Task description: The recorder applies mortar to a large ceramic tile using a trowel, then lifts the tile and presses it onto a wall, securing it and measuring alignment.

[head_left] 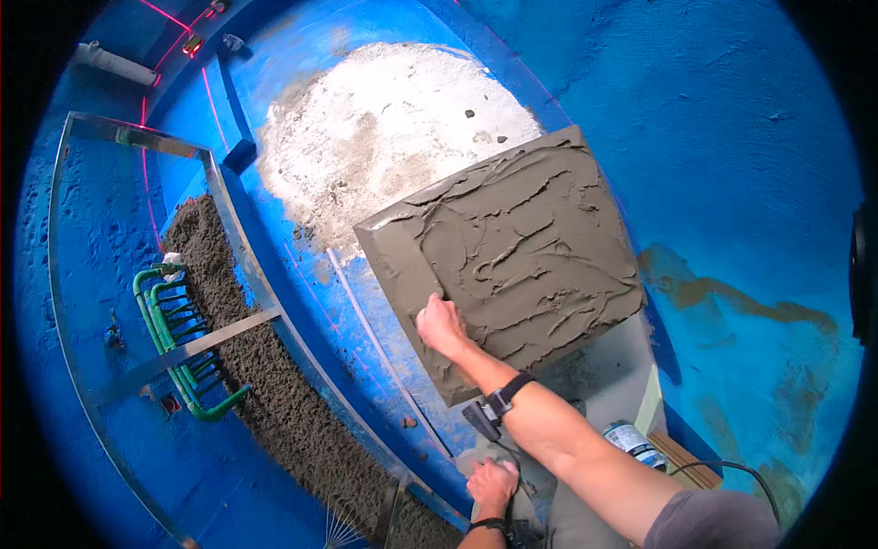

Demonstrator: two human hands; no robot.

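A large square slab [540, 238] is coated with ridged, wet grey mortar. My right hand [442, 325] is closed over its left part, beside a smoother band of mortar; whatever is in the fingers is hard to make out, perhaps a mortar-covered tool. My right forearm crosses the slab's lower edge. Below the slab, my left hand [491, 485] is closed at the bottom of the view, near my legs, on something I cannot make out.
White powder heap [393, 119] behind; dark mortar bed [293, 412], metal frame [233, 220] and green pipe manifold [151, 311] at left; pale strip [384, 352] on floor; can [631, 444], wooden boards [686, 462] and cable [754, 476] at lower right; blue wall [732, 137] at right.
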